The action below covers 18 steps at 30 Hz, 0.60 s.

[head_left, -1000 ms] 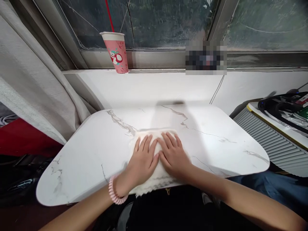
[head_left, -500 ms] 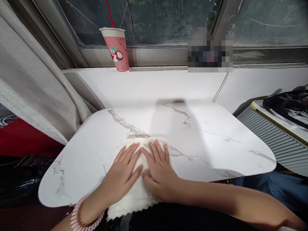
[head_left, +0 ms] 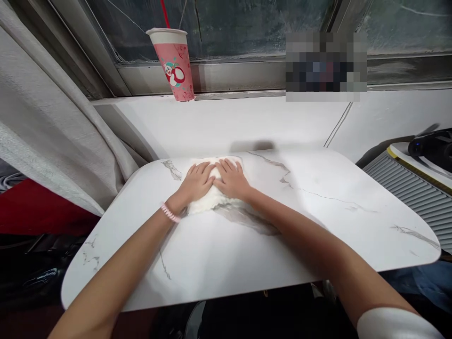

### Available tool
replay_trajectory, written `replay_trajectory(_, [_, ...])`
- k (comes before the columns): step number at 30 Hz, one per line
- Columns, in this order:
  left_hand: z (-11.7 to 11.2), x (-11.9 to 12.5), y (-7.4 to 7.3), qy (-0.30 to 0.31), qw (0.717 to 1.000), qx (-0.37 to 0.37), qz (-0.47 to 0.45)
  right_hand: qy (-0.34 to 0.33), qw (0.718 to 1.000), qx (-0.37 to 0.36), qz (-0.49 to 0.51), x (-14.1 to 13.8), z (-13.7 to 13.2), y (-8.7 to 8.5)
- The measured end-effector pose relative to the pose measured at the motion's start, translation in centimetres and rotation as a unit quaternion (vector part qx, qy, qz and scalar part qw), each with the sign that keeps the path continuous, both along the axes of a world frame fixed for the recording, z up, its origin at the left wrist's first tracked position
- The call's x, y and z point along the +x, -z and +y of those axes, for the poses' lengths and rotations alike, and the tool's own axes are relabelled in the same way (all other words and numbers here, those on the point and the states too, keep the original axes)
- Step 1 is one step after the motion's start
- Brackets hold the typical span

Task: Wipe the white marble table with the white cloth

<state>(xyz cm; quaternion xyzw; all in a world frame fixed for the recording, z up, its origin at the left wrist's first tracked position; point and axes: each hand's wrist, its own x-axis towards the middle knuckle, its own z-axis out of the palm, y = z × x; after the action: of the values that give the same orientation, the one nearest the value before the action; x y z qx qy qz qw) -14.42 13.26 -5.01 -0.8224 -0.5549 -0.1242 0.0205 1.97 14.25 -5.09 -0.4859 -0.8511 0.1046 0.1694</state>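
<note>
Resting flat and unclenched, the left hand (head_left: 197, 181) and right hand (head_left: 232, 179) cover much of the fluffy white cloth (head_left: 204, 203), near the far edge of the bench (head_left: 219, 259); I'd say even pressure should stop it bunching.

The left grip (head_left: 197, 182) and right grip (head_left: 231, 179) are bare hands with slim fingers, and both forearms are uncovered. Around the left wrist runs a pink band (head_left: 170, 213), coiled like a spring, its loops forming small, even ridges. On the right arm, toward the lower right corner of the view, the rounded hem of a plain white sleeve (head_left: 391, 325) shows. The clothing (head_left: 254, 310) at the lap looks black, its details lost in shadow.
</note>
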Motion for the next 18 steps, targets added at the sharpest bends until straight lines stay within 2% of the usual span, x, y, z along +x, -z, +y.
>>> replay_trajectory(3, [4.1,-0.3,-0.3,0.022,1.000,0.003,-0.015,0.032,0.999,0.008,0.003,-0.5,3.2,0.1])
replay_trajectory(6, [6.2,-1.5,-0.3,0.036,0.999,0.001,-0.028,0.043,0.999,0.021,0.010,-1.8,5.0,0.4])
replay_trajectory(12, [7.6,-5.5,-0.1,0.001,0.999,0.009,-0.041,0.027,0.997,0.058,0.036,-5.9,7.1,0.6])
replay_trajectory(18, [8.1,-8.8,0.4,-0.029,0.999,0.001,-0.038,0.005,0.997,0.057,0.053,-9.0,8.2,0.5])
